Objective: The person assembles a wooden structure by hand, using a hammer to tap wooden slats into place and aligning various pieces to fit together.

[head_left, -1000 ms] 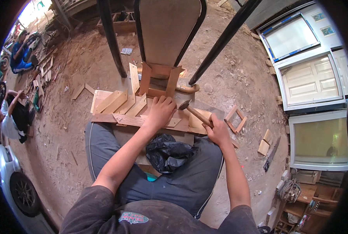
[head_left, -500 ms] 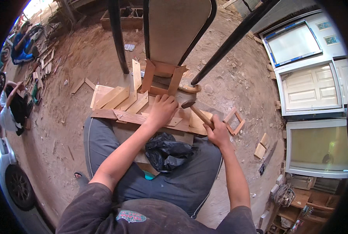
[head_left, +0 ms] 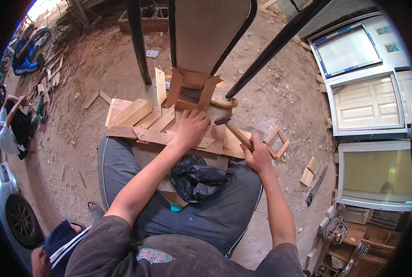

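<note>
My right hand is wrapped round the wooden handle of a hammer. The hammer's head hovers just right of my left hand, beside its fingertips. Those fingers are curled together at the near edge of a small brown wooden frame; whatever they pinch is hidden or too small to make out. Under and around my left hand lie pale wood strips with slanted ends, on a board across my lap. A black plastic bag rests between my thighs.
A chair with black legs stands just beyond the frame. On the right ground are a small wooden frame, wood blocks and a handsaw. White doors lean farther right. People sit at left, near a car.
A person in dark shorts with white stripes has come into view at the lower left. My hands and the hammer have barely moved.
</note>
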Tool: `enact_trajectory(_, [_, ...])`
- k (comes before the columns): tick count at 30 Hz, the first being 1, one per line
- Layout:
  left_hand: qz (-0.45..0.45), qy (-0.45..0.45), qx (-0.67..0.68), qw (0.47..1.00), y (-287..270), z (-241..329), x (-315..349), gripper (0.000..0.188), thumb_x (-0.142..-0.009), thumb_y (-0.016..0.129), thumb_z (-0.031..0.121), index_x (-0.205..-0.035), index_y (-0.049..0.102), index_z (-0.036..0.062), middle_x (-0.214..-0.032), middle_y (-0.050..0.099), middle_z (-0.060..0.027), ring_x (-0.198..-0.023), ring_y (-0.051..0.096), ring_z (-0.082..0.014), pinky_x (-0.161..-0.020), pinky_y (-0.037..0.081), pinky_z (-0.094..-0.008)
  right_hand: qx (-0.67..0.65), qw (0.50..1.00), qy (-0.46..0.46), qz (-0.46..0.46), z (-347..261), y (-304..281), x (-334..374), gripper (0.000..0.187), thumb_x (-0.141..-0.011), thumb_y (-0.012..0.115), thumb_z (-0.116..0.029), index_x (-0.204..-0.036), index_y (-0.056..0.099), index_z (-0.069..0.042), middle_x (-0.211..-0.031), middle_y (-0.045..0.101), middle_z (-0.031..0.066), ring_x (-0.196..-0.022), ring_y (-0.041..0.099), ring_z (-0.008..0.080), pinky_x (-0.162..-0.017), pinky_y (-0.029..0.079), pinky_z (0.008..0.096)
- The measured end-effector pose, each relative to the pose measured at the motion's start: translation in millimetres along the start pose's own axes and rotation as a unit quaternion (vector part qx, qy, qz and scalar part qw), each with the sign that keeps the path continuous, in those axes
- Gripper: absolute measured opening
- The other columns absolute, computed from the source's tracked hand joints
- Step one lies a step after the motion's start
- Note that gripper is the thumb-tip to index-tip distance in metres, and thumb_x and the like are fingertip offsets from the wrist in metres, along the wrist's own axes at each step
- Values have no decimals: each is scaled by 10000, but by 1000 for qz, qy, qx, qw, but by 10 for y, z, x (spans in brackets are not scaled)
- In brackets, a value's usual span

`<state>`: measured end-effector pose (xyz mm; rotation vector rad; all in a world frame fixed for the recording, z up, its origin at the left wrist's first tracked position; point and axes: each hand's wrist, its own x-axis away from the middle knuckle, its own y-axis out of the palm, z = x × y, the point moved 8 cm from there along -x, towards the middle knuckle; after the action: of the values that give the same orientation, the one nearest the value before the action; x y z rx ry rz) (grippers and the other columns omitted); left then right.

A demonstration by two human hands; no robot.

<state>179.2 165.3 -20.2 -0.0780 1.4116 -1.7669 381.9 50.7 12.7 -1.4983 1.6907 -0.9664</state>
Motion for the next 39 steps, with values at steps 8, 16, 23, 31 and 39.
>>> enact_trajectory(8, [-14, -9, 6, 1000, 11, 5, -2, 106, -899, 670, 193, -954, 647, 106, -960, 583, -56, -996, 566, -264, -899, 413, -431, -17, 1000, -4, 23, -22, -48, 22, 303, -892, 759, -150, -940, 484, -32, -715, 620, 225, -699, 663, 434, -589, 488, 464])
enact_trajectory(16, [-9, -7, 20, 1000, 32, -15, -16, 93, -883, 676, 181, -943, 649, 114, -971, 585, -54, -994, 562, -266, -897, 411, -430, -10, 1000, -17, 8, -31, -6, 8, 305, -894, 759, -145, -937, 480, -27, -721, 630, 225, -715, 670, 443, -591, 500, 474])
enact_trajectory(23, [0, -10, 25, 1000, 68, -51, 3, 103, -870, 688, 183, -939, 648, 118, -976, 589, -56, -998, 570, -268, -895, 412, -437, -21, 1000, -5, 8, -57, -41, 16, 303, -885, 743, -131, -986, 475, -34, -760, 650, 254, -766, 675, 471, -614, 505, 521])
enact_trajectory(31, [-5, -19, 40, 999, 20, -47, -17, 100, -863, 688, 190, -915, 640, 120, -946, 587, -47, -977, 570, -264, -875, 408, -430, -7, 1000, 10, -3, -12, -15, 3, 297, -885, 745, -136, -985, 484, -35, -763, 654, 255, -781, 670, 476, -642, 504, 524])
enact_trajectory(39, [-3, -15, 55, 998, -51, -43, -40, 78, -856, 708, 191, -908, 685, 137, -944, 599, -36, -978, 573, -258, -886, 409, -429, -31, 999, 6, 34, 12, -56, 14, 311, -867, 772, -136, -924, 484, -33, -695, 622, 205, -674, 667, 413, -588, 487, 453])
